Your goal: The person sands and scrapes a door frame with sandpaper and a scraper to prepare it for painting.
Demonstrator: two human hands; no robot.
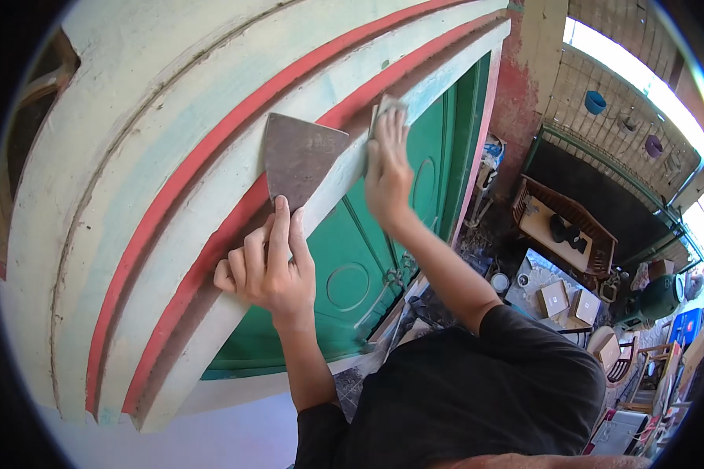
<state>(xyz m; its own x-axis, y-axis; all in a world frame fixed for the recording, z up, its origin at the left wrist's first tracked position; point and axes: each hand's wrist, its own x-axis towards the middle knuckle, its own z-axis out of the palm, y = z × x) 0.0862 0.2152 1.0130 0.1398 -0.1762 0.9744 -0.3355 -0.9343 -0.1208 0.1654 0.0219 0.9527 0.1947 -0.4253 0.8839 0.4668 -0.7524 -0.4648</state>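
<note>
My left hand [270, 270] is closed round the lower end of a wide putty knife [301, 156], its index finger laid along the dark, scuffed blade. The blade rises in front of the red-and-white moulding [235, 215] above a doorway. Farther along the same moulding, my right hand [391, 172] presses a small folded piece of sandpaper [389, 104] against the white lower band. Only an edge of that pale sheet shows past the fingertips. Below both hands is a green panelled door [352, 273].
A wooden bench [563, 227] stands against the far wall, with dark items on its seat. Boxes [554, 298] lie on a low table nearby. Chairs and clutter fill the right side. Small pots [594, 102] hang on the wall.
</note>
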